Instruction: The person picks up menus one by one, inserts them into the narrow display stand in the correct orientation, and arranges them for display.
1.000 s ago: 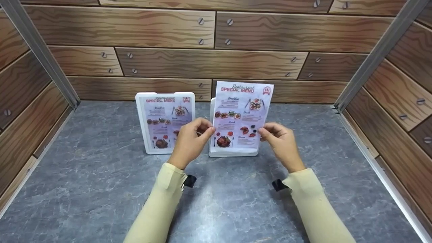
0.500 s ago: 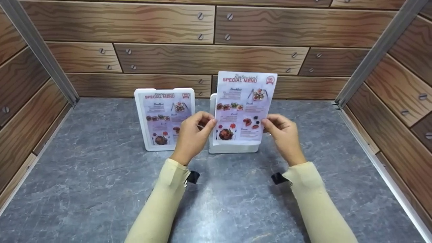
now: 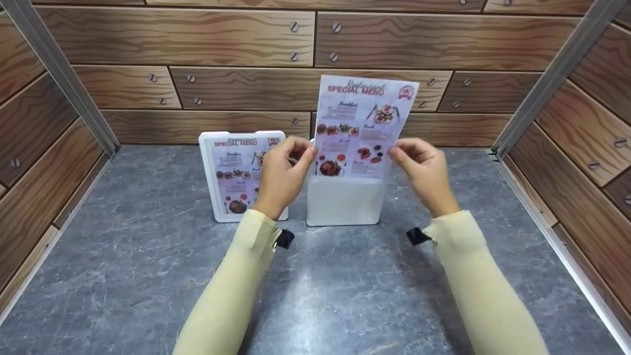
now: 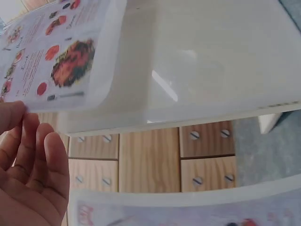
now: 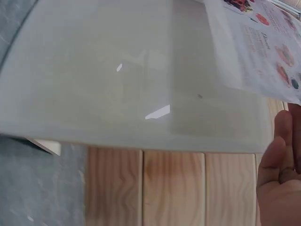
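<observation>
A printed menu sheet (image 3: 362,128) headed "Special Menu" is held upright between both hands. My left hand (image 3: 283,172) pinches its left edge between thumb and fingers, and my right hand (image 3: 421,170) pinches the right edge. In the left wrist view the thumb and fingertips meet at the sheet's margin. Behind and below the sheet stands a white menu stand (image 3: 344,202) with its lower front bare; the sheet overlaps its upper part. To the left, a second white-framed stand (image 3: 209,177) shows a like menu, partly covered by my left hand.
The stands rest on a grey marbled tabletop (image 3: 335,296). A wood-plank patterned wall (image 3: 236,42) rises behind, with similar panels at both sides and metal posts (image 3: 547,74) at the corners. A black wrist strap piece (image 3: 284,239) hangs by the left sleeve.
Both hands have raised the menu sheet, tilting it slightly to the right, baring more of the white stand's front. The left stand has stayed in place.
</observation>
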A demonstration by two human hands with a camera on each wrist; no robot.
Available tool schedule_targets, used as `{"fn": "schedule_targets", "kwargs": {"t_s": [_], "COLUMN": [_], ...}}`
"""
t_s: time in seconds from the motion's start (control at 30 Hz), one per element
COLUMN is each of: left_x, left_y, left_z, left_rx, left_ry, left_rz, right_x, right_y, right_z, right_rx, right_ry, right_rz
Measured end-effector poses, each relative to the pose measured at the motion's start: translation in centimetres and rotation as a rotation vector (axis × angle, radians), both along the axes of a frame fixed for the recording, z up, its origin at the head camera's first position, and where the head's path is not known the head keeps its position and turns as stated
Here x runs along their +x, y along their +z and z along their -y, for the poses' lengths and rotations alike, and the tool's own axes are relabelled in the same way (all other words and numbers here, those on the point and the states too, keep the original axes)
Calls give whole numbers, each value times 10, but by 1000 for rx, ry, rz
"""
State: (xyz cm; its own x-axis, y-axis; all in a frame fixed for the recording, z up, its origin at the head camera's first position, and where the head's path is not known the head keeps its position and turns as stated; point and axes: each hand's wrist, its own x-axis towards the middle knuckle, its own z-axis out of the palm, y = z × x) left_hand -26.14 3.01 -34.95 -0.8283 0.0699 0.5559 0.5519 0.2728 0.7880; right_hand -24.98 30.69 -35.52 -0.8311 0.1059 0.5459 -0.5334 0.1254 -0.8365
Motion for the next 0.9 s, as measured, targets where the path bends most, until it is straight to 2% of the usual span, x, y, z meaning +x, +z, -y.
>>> {"fn": "schedule_targets", "kwargs": {"t_s": [0.13,0.3,0.67,0.9], "left_x": [-5,-12,-23,-27], "left_y": [12,24,38,48], "left_z": [-4,-9,-16,-23], "left_rx": [15,43,140,181], "left_ry": [5,15,30,40], "left_rz": [-13,-36,-91,-104], "right_x": [-5,-12,-22,-26], "right_y": [14,24,28,31], "right_z": [-4,-6,-5,0], "right_rx": [51,55,-70,-22], "right_ry": [5,11,97,52], "right_rz": [-16,-7,28,12]}}
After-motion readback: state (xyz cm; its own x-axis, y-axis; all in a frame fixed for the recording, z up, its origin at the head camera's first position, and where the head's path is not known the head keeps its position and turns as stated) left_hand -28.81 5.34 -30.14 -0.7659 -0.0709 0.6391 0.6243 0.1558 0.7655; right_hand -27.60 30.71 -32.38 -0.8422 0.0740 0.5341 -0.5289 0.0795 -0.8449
